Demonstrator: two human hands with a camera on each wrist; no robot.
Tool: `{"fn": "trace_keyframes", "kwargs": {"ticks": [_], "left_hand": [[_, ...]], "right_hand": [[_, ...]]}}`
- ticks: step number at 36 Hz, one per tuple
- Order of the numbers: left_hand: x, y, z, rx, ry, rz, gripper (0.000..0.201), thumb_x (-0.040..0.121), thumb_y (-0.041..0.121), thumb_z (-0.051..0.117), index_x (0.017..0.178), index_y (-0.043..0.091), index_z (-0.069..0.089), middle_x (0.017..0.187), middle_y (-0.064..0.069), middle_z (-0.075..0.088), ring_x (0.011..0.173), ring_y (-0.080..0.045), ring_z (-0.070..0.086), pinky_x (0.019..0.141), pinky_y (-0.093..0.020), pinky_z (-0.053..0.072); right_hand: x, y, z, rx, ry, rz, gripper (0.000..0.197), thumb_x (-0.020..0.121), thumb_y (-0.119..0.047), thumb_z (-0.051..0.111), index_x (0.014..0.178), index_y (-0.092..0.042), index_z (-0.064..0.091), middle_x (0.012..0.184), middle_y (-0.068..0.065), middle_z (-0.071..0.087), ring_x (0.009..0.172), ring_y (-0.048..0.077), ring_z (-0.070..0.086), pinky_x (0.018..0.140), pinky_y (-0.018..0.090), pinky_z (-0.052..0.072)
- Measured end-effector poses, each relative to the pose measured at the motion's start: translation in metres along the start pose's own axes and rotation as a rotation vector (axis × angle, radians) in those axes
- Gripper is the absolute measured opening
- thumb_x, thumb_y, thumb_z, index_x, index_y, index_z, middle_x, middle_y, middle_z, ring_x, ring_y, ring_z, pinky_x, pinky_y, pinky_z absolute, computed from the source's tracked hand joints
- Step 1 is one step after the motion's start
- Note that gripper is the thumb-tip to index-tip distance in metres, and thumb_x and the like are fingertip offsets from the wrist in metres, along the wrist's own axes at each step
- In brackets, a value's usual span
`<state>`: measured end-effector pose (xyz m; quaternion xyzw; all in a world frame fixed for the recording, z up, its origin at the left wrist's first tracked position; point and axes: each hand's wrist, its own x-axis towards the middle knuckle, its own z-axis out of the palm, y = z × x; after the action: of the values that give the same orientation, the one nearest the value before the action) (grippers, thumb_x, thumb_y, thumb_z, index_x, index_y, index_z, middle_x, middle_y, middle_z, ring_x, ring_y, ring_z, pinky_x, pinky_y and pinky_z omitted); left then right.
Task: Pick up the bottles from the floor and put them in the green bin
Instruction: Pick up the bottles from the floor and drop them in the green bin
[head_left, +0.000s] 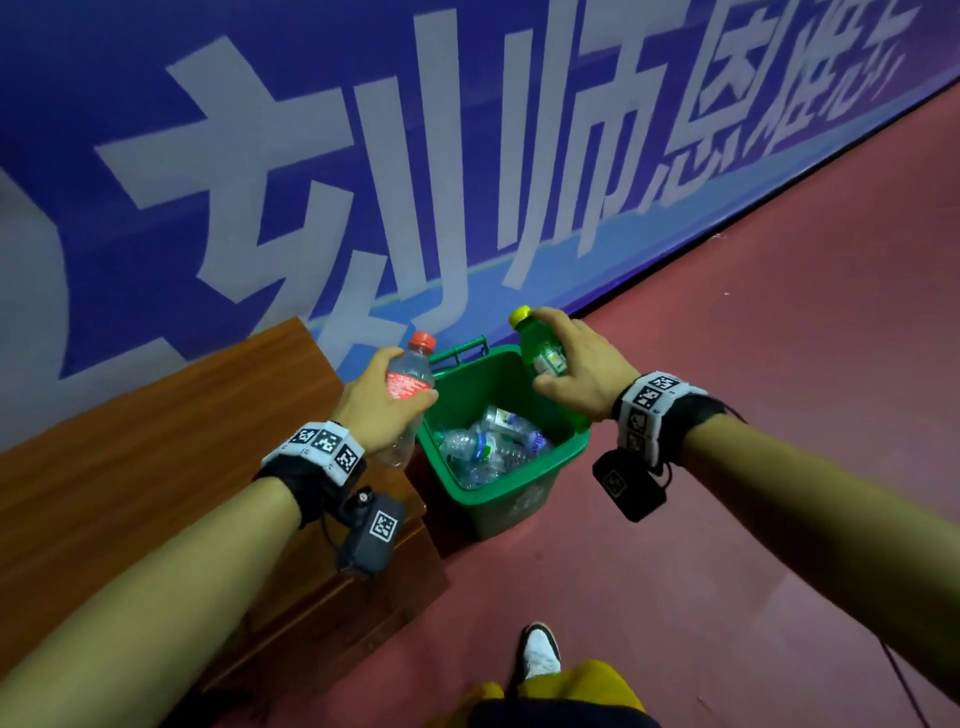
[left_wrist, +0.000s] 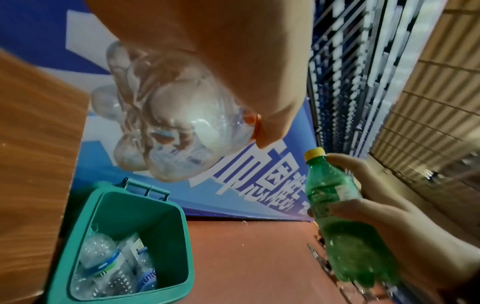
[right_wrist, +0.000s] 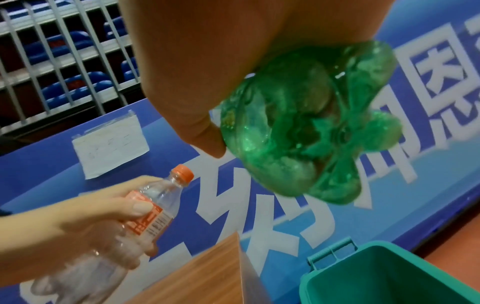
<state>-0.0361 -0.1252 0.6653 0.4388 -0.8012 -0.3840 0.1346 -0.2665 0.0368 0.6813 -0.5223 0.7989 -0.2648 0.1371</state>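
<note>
Left hand (head_left: 382, 402) grips clear bottle (head_left: 410, 384), right hand (head_left: 582, 364) green bottle (head_left: 540, 345), above green bin (head_left: 563, 457).

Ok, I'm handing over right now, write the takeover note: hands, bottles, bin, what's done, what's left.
Left hand: grips the clear bottle with the red cap, upright, at the left edge of the green bin.
Right hand: grips the green bottle with the yellow cap, upright, over the bin's far right corner.
Bin: stands open on the red floor beside a wooden bench; several clear bottles already lie inside.
Done: both bottles lifted and brought to the bin.
Left: drop both in. No more bottles show on the visible floor.
</note>
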Motion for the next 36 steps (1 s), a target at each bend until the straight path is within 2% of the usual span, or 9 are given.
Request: {"fn": "trace_keyframes", "kwargs": {"ticks": [3, 7, 17, 20, 22, 24, 26, 31, 36], "left_hand": [[0.037, 0.007, 0.013, -0.128, 0.008, -0.109, 0.045, 0.086, 0.027, 0.076, 0.121, 0.025, 0.047, 0.086, 0.005, 0.062, 0.063, -0.004, 0.06, 0.048, -0.008, 0.04], [0.09, 0.007, 0.034, -0.249, 0.026, -0.223, 0.046, 0.083, 0.034, 0.077, 0.117, 0.02, 0.05, 0.096, -0.004, 0.067, 0.076, -0.017, 0.066, 0.063, -0.028, 0.05], [0.218, 0.004, 0.087, -0.395, 0.024, -0.37, 0.042, 0.081, 0.036, 0.076, 0.104, 0.007, 0.059, 0.089, -0.012, 0.064, 0.064, -0.013, 0.054, 0.052, -0.024, 0.037], [0.241, -0.002, 0.096, -0.423, 0.008, -0.412, 0.055, 0.086, 0.04, 0.07, 0.13, 0.014, 0.052, 0.118, -0.011, 0.063, 0.092, -0.024, 0.062, 0.075, -0.028, 0.048], [0.252, -0.006, 0.098, -0.446, -0.009, -0.43, 0.069, 0.089, 0.045, 0.066, 0.148, 0.022, 0.038, 0.143, -0.008, 0.05, 0.125, -0.03, 0.052, 0.104, -0.039, 0.042], [0.261, -0.015, 0.096, -0.442, -0.005, -0.456, 0.078, 0.087, 0.052, 0.064, 0.153, 0.027, 0.031, 0.152, -0.005, 0.041, 0.135, -0.029, 0.043, 0.11, -0.049, 0.037], [0.264, -0.024, 0.092, -0.417, 0.012, -0.496, 0.077, 0.085, 0.053, 0.064, 0.151, 0.028, 0.033, 0.148, -0.005, 0.045, 0.13, -0.031, 0.047, 0.107, -0.051, 0.041], [0.246, -0.041, 0.072, -0.295, 0.082, -0.422, 0.054, 0.087, 0.032, 0.073, 0.133, 0.016, 0.052, 0.111, -0.009, 0.066, 0.093, -0.027, 0.062, 0.081, -0.034, 0.049], [0.189, -0.041, 0.04, -0.149, 0.152, -0.209, 0.039, 0.086, 0.025, 0.074, 0.122, 0.02, 0.059, 0.117, -0.003, 0.064, 0.098, -0.019, 0.063, 0.088, -0.031, 0.05]], "right_hand": [[0.046, 0.023, 0.004, 0.017, -0.065, 0.046, 0.081, 0.067, -0.041, 0.059, 0.143, -0.035, 0.03, 0.115, 0.015, 0.057, 0.104, 0.032, 0.057, 0.086, 0.034, 0.045], [0.098, 0.051, 0.013, 0.065, -0.136, 0.166, 0.076, 0.076, -0.033, 0.069, 0.144, -0.03, 0.036, 0.116, 0.016, 0.061, 0.102, 0.033, 0.059, 0.085, 0.033, 0.046], [0.191, 0.091, 0.048, 0.097, -0.171, 0.359, 0.073, 0.078, -0.031, 0.077, 0.143, -0.029, 0.044, 0.125, 0.006, 0.062, 0.11, 0.026, 0.061, 0.085, 0.022, 0.043], [0.219, 0.091, 0.052, 0.007, -0.214, 0.324, 0.078, 0.08, -0.039, 0.076, 0.147, -0.024, 0.04, 0.138, 0.008, 0.058, 0.12, 0.028, 0.058, 0.098, 0.03, 0.046], [0.235, 0.091, 0.053, -0.026, -0.213, 0.326, 0.079, 0.082, -0.042, 0.074, 0.149, -0.019, 0.039, 0.143, 0.01, 0.053, 0.126, 0.029, 0.054, 0.103, 0.033, 0.043], [0.245, 0.091, 0.055, -0.055, -0.195, 0.331, 0.076, 0.083, -0.041, 0.073, 0.147, -0.015, 0.041, 0.145, 0.012, 0.05, 0.131, 0.03, 0.05, 0.106, 0.034, 0.04], [0.246, 0.093, 0.058, -0.066, -0.216, 0.347, 0.071, 0.084, -0.04, 0.072, 0.145, -0.016, 0.044, 0.144, 0.012, 0.052, 0.13, 0.03, 0.051, 0.105, 0.033, 0.04], [0.231, 0.091, 0.057, -0.133, -0.365, 0.252, 0.061, 0.088, -0.039, 0.069, 0.14, -0.014, 0.049, 0.138, 0.012, 0.057, 0.124, 0.03, 0.055, 0.099, 0.031, 0.042], [0.214, 0.072, 0.048, -0.174, -0.423, 0.109, 0.063, 0.089, -0.043, 0.067, 0.142, -0.013, 0.049, 0.143, 0.011, 0.054, 0.129, 0.028, 0.052, 0.103, 0.032, 0.04]]}}
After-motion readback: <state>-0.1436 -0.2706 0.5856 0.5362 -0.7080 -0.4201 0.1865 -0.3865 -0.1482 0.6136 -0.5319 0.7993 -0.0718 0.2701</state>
